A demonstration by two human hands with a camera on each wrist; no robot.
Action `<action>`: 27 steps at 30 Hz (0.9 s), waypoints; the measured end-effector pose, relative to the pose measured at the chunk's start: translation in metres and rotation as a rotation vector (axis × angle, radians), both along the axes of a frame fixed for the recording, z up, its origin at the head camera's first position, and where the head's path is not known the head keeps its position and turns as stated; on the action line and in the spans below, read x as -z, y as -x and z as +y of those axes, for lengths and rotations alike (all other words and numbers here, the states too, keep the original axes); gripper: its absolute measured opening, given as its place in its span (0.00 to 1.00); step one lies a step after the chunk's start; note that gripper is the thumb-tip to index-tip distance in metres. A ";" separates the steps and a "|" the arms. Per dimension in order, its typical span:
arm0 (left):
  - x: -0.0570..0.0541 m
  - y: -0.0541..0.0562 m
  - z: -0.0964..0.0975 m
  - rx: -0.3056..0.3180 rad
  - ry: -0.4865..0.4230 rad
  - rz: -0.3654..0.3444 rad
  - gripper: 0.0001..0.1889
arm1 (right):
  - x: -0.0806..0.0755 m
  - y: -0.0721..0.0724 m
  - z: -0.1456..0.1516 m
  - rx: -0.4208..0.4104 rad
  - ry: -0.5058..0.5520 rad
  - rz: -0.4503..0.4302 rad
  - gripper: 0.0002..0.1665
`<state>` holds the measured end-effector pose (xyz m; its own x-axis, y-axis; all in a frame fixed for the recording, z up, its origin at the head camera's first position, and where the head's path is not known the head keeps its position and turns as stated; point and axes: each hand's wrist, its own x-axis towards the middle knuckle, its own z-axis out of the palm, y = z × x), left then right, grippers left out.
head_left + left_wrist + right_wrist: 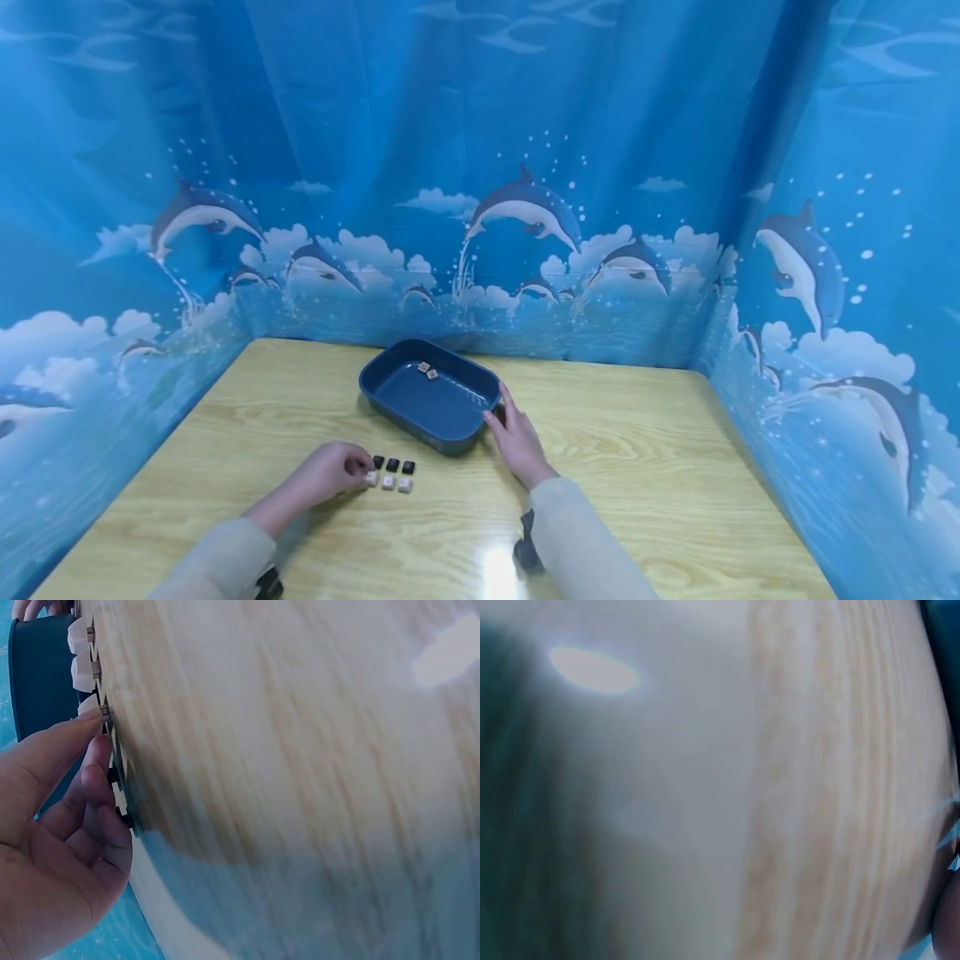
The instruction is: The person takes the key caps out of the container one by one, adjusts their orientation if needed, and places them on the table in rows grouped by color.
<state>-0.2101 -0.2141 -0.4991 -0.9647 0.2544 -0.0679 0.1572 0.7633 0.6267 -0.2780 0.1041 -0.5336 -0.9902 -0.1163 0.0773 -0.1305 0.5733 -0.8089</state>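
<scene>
My left hand (330,472) is at the left end of two short rows of small keycaps. Its thumb and forefinger pinch the leftmost white keycap (372,478), partly covered by the fingertips. Two more white keycaps, including one at the right end (405,485), continue that row. Behind them lie three black keycaps, the middle one (392,465) standing apart from its neighbours. My right hand (519,437) holds the right end of a dark blue tray (427,414), thumb at the rim and fingers along the outer side. Two small brownish pieces (427,370) lie inside the tray.
All of this stands on a wood-grain table (637,483). Behind and at both sides hangs a blue curtain (375,167) printed with dolphins, meeting the table's far edge. A bright light reflection shows on the tabletop between the forearms.
</scene>
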 end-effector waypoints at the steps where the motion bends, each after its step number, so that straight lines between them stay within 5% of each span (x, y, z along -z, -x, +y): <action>1: 0.000 0.000 0.000 0.001 -0.004 0.000 0.11 | 0.000 0.000 0.000 -0.002 -0.001 0.001 0.39; 11: -0.023 0.005 0.006 -0.052 0.001 -0.048 0.13 | 0.001 0.002 0.001 -0.005 0.001 -0.002 0.39; 27: -0.069 0.045 0.038 0.133 0.030 0.014 0.10 | 0.002 0.001 0.001 0.004 0.005 -0.009 0.40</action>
<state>-0.2548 -0.1758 -0.4299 -0.9236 0.3779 -0.0642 0.2665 0.7535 0.6011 -0.2791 0.1046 -0.5352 -0.9913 -0.1122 0.0687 -0.1208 0.5700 -0.8127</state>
